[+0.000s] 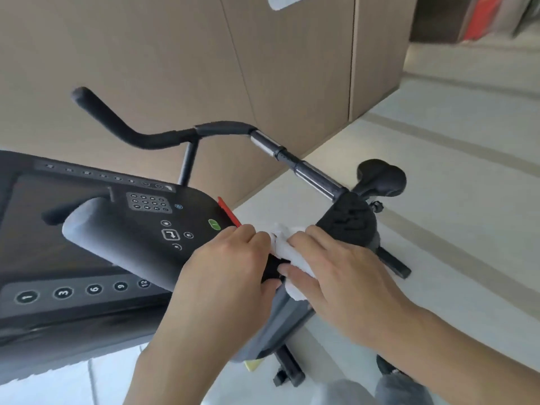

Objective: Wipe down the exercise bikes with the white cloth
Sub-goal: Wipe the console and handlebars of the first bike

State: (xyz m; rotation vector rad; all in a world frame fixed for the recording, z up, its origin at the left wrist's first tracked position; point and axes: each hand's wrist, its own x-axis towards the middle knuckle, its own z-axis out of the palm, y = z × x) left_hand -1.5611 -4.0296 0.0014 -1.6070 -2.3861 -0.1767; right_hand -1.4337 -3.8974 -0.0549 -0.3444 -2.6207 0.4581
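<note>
A black exercise bike (347, 220) stands on the pale floor, its handlebar (163, 138) sweeping up left and its saddle (380, 176) at the right. The white cloth (287, 248) is bunched on the bike's top, between my two hands. My right hand (336, 276) grips the cloth and presses it down on a dark part of the bike. My left hand (230, 264) holds the same dark part and touches the cloth's left edge with curled fingers. Most of the cloth is hidden under my right hand.
A treadmill console (87, 229) with number buttons, a green button and a red clip fills the left side, close to my left hand. A tan panelled wall (204, 54) runs behind. The bike's floor feet (289, 372) stick out below.
</note>
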